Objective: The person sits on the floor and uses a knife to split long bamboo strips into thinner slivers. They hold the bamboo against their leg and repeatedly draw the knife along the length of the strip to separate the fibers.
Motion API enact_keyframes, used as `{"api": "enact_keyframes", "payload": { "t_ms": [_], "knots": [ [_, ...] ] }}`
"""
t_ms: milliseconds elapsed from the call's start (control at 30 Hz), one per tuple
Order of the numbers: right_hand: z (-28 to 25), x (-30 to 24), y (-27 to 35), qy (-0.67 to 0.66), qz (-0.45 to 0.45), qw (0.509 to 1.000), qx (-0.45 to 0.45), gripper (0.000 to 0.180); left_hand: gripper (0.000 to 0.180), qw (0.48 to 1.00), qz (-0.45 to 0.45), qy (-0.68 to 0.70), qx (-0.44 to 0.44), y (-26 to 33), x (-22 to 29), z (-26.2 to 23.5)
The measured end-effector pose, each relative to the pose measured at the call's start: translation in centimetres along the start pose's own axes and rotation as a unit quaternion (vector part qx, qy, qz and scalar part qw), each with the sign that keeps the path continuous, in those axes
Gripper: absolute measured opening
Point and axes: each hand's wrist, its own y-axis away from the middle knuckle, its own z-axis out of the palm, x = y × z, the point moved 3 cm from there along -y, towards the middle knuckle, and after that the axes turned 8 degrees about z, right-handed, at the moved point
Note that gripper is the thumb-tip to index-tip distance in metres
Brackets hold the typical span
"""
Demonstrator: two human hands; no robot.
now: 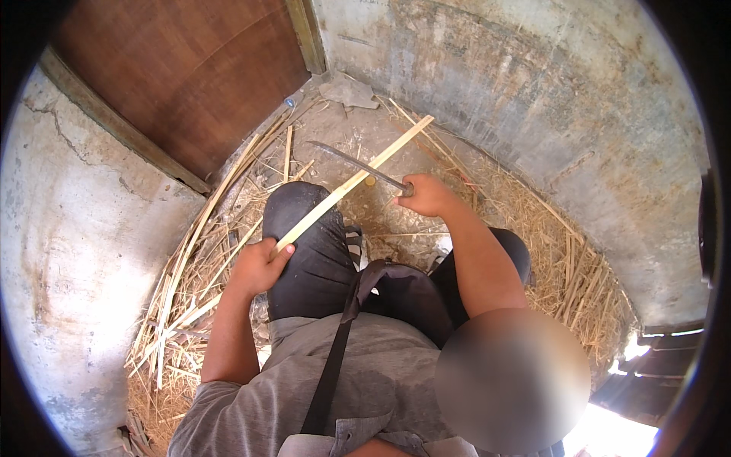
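My left hand is closed around the near end of a long, pale bamboo strip, close to my left knee. The strip runs up and to the right, passing over my dark trouser leg, and its far end is in the air ahead of me. My right hand grips the short handle of a knife with a thin, slightly curved dark blade. The blade points left and crosses the strip beyond its middle. Whether its edge bites into the strip I cannot tell.
Long split strips lie heaped along the left. Straw-like shavings cover the floor at the right by a stained, curved wall. A brown wooden door stands at the far left. A dark strap crosses my shirt.
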Motion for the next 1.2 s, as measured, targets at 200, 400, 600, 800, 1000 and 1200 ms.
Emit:
{"api": "enact_keyframes", "payload": {
  "t_ms": [200,400,600,800,1000,1200],
  "knots": [
    [0.7,0.0,0.0,-0.024,-0.004,1.000,0.004,0.054,0.049,1.000,0.002,-0.003,0.001,-0.1,0.0,0.0],
    [0.8,-0.3,0.0,-0.030,0.009,0.999,-0.033,0.056,0.050,1.000,0.000,-0.001,0.001,0.0,-0.1,0.1],
    [0.6,-0.5,0.0,-0.029,-0.015,0.999,-0.033,0.056,0.050,1.000,-0.001,0.000,0.000,0.0,0.0,0.0],
    [0.4,0.5,-0.1,-0.035,0.009,0.999,0.019,0.057,0.050,1.000,0.004,0.003,0.001,-0.2,-0.1,0.2],
    [1.5,-3.4,1.1,-0.005,-0.038,0.997,-0.074,0.059,0.049,1.000,0.000,0.014,-0.013,-0.2,-0.2,-0.2],
    [1.1,1.3,-0.8,-0.038,0.021,0.999,-0.024,0.063,0.050,1.000,0.001,0.019,-0.015,-0.3,-0.1,-0.1]
  ]
}}
